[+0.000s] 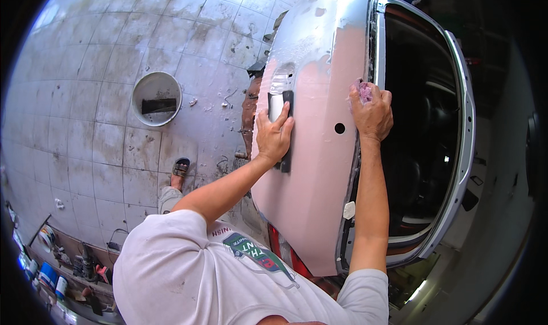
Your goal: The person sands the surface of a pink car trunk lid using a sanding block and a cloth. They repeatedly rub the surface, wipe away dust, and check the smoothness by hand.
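My left hand (274,135) is on a long black sanding block (286,164), its fingers over the upper part and the block lying against the car's pink-coated body panel (319,176). A white piece (275,108) shows beside the block, just beyond my fingertips. My right hand (374,115) is closed round a wet, crumpled pinkish-purple sponge (365,92) at the panel's right edge, beside the window opening. Between the hands is a round black hole (339,128) in the panel. Bare grey metal with water drops shows at the far end.
On the tiled floor (114,159) to the left stands a white bucket (135,96) with a dark strip in it. My sandalled foot (181,166) is beside the car. The window frame (471,119) curves along the right. Shoes and cans crowd a low shelf (74,251) at lower left.
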A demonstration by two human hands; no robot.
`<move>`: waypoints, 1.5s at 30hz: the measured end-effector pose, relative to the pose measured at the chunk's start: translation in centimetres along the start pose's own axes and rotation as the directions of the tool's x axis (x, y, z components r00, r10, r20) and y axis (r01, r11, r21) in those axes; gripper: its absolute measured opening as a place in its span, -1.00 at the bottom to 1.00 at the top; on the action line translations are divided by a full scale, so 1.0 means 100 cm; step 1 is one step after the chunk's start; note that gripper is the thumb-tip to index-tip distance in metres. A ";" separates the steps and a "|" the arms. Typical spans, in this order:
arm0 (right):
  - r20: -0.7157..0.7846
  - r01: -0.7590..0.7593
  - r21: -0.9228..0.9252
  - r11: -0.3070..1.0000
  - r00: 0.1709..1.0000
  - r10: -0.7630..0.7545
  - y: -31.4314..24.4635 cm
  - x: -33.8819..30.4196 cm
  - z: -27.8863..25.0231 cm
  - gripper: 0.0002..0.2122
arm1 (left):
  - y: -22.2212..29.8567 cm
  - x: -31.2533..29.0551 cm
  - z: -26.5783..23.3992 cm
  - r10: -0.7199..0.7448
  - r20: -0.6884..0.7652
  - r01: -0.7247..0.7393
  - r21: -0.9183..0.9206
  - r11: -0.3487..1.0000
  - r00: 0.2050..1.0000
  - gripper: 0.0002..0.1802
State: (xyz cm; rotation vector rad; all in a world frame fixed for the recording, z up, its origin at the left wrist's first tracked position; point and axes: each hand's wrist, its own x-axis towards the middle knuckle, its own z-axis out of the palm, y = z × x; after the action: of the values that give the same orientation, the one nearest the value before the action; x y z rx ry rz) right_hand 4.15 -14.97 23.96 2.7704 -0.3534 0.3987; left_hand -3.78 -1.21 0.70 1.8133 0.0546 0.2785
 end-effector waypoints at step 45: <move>-0.004 0.015 -0.006 1.000 1.000 -0.015 0.002 0.005 0.001 -0.50 | 0.062 0.043 0.006 -0.076 0.086 0.084 -0.098 0.992 0.993 -0.45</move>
State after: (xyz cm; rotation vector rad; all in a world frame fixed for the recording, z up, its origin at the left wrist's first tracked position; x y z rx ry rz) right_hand 4.64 -15.30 24.05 2.7646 -0.3324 0.3990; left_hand -0.12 -2.57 7.16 1.7151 0.0546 0.1474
